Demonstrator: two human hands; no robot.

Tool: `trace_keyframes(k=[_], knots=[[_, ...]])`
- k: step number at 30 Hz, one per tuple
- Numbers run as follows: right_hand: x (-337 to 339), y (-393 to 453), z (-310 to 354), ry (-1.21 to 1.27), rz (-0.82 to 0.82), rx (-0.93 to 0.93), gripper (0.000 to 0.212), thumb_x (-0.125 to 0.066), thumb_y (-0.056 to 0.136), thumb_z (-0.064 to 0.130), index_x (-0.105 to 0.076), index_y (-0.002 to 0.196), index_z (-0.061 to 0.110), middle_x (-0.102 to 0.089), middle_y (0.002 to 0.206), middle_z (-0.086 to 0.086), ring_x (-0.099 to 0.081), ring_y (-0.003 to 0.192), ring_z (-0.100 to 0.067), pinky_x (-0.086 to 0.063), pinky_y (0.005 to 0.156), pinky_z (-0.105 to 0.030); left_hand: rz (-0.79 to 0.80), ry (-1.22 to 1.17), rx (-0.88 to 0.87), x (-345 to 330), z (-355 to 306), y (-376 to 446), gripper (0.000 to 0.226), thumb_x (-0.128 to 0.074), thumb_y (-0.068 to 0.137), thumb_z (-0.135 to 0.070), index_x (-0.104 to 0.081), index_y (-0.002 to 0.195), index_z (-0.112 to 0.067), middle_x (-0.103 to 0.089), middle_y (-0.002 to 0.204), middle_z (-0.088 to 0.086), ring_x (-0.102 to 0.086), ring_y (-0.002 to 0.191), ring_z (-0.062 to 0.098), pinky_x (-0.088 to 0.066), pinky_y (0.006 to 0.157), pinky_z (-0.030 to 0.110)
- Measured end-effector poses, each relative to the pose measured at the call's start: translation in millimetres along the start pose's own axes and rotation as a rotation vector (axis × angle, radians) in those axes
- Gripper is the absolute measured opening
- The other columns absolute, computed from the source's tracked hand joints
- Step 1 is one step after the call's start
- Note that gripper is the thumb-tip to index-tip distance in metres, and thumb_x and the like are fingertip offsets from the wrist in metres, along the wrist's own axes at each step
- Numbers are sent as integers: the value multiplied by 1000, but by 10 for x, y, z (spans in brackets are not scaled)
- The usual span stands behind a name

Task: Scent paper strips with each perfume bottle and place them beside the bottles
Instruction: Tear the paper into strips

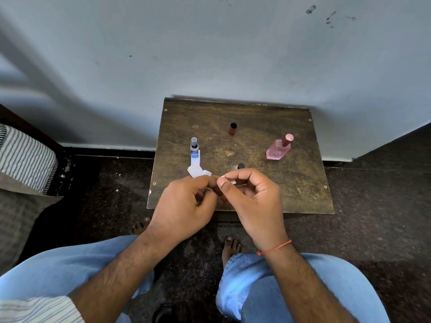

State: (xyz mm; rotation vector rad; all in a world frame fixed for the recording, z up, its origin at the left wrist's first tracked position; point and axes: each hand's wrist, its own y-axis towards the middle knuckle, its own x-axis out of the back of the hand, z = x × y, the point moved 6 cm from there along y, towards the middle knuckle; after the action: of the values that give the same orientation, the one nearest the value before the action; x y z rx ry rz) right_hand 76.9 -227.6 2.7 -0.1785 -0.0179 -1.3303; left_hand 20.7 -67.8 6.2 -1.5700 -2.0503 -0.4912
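Over the near edge of the small wooden table (268,197), both hands meet: the left hand (184,206) and the right hand (254,201) pinch one small paper strip (229,181) between curled fingers. Its long axis runs left to right. The blue bottle (194,148) stands nearer the left hand, the pink bottle (279,148) far right

A worn dark wooden table (268,197) stands at frame centre against a pale grey-blue wall (210,50). A striped fabric cushion (25,157) sits at the left edge, above dark speckled floor (377,206).
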Motion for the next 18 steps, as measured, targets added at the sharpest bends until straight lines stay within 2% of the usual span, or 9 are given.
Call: trace_keyframes(k=[2, 4, 7, 9, 12, 14, 18], knots=[[-20, -6, 8, -32, 27, 0, 17, -88, 89, 17, -80, 101, 24, -80, 88, 0, -76, 75, -27, -65, 76, -57, 53, -127, 60, -19, 31, 6, 31, -50, 92, -32, -80, 101, -35, -73, 71, -4, -65, 62, 16, -57, 58, 31], [-37, -8, 25, -19, 37, -2, 29, -89, 88, 14, -78, 112, 25, -79, 92, 5, -76, 77, -30, -66, 77, -53, 83, -266, 158, -32, 62, 7, 34, -46, 101, -31, -79, 96, -25, -76, 79, 4, -73, 77, 29, -66, 63, 45], [-46, 0, 27, 23, 68, -12, 44, -86, 89, 9, -71, 129, 22, -81, 102, 3, -79, 83, -21, -67, 81, -43, 102, -399, 315, -42, 109, 9, 48, -43, 114, -35, -79, 91, -14, -79, 86, 11, -77, 87, 27, -68, 66, 52], [-34, -6, 45, -16, 72, 6, 39, -85, 91, 11, -74, 127, 20, -82, 100, 3, -79, 83, -17, -67, 80, -38, 123, -436, 350, -45, 110, 11, 56, -40, 114, -43, -80, 91, -11, -81, 87, 11, -79, 88, 23, -69, 67, 52], [-18, -19, 81, -83, 55, 42, 17, -84, 93, 20, -83, 109, 24, -83, 93, 6, -79, 79, -15, -65, 74, -34, 140, -467, 377, -58, 119, -1, 59, -37, 113, -48, -80, 98, -9, -82, 89, 11, -79, 89, 23, -69, 68, 53], [-12, -17, 87, -89, 45, 41, 11, -84, 93, 23, -84, 104, 25, -83, 91, 6, -79, 77, -16, -64, 73, -35, 154, -466, 373, -71, 115, -9, 58, -37, 113, -47, -79, 99, -10, -82, 90, 10, -79, 89, 23, -68, 68, 54], [-2, -14, 91, -92, 37, 44, 11, -85, 92, 24, -84, 103, 24, -83, 92, 6, -80, 77, -18, -66, 74, -41, 170, -445, 338, -81, 98, -4, 62, -36, 113, -47, -77, 88, -9, -81, 88, 11, -78, 88, 24, -68, 67, 56]])
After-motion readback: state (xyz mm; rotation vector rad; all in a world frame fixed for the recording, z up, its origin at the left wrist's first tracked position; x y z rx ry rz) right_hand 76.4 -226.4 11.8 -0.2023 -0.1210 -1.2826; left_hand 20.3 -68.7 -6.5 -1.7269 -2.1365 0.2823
